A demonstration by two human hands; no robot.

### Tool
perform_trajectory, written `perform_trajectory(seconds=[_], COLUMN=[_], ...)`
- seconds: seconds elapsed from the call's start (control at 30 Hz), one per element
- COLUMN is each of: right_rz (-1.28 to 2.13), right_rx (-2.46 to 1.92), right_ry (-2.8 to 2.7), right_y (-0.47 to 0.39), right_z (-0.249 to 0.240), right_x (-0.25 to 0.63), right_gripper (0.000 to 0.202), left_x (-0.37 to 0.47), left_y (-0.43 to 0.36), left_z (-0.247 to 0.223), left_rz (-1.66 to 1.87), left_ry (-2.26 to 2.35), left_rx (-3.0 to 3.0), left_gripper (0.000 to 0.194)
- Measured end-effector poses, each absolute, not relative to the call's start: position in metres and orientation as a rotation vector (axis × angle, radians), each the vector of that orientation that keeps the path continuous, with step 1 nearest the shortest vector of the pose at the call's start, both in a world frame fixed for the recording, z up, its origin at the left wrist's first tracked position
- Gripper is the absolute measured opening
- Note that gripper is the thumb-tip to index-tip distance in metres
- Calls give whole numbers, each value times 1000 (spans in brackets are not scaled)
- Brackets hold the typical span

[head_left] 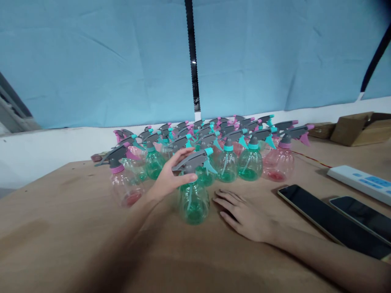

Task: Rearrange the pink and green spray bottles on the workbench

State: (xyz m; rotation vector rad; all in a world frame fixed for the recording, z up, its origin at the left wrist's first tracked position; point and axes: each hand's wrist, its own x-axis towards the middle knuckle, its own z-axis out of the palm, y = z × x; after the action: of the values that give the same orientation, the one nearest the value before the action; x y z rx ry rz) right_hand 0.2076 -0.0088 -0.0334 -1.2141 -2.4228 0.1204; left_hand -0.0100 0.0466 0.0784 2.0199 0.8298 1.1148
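Note:
A clear green spray bottle [194, 203] with a grey and teal spray head stands upright at the front of a group of similar bottles. My left hand [172, 177] is closed round its neck and spray head, the thumb in front and the fingers behind. Just right of that bottle, my right hand [244, 215] lies palm down on the wooden table [146, 260], fingers spread, holding nothing. Left of my left hand stands a pink bottle [126, 187] with a pink collar. Green bottles [250, 165] and another pink bottle [278, 165] stand behind.
Two dark phones [324, 213] [363, 213] lie at the right, beside a white power strip [360, 183] and a thin red wire. Open cardboard boxes [351, 130] sit at the back right. Blue sheeting [122, 61] hangs behind the table.

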Motion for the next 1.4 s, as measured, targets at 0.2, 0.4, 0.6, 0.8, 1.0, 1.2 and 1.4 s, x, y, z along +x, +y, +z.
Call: perform_trajectory(seconds=[0.2, 0.4, 0.6, 0.8, 1.0, 1.2, 1.4], right_rz=[127, 125, 115, 102, 93, 90, 93], right_rx=[-1219, -1220, -1199, -1213, -1235, -1225, -1218], right_ry=[-2421, -2451, -2436, -2446, -2460, -2451, -2434], right_y=[-9, -8, -8, -8, -9, -10, -9], right_z=[-33, -32, -34, -34, -31, -30, -33], right_x=[208, 207, 208, 209, 207, 207, 208], right_gripper=[41, 42, 41, 42, 41, 41, 41], left_x=[-8, 13, 24, 24, 30, 31, 28], left_y=[59, 56, 52, 54, 54, 55, 53], left_z=[73, 95, 88, 83, 82, 78, 85], left_rz=[817, 609, 769, 880, 929, 994, 855], left_ry=[595, 445, 522, 568, 636, 728, 573], left_rx=[1860, 1870, 1626, 1543, 1574, 1572, 1622], left_gripper=[79, 50, 41, 40, 36, 39, 34])
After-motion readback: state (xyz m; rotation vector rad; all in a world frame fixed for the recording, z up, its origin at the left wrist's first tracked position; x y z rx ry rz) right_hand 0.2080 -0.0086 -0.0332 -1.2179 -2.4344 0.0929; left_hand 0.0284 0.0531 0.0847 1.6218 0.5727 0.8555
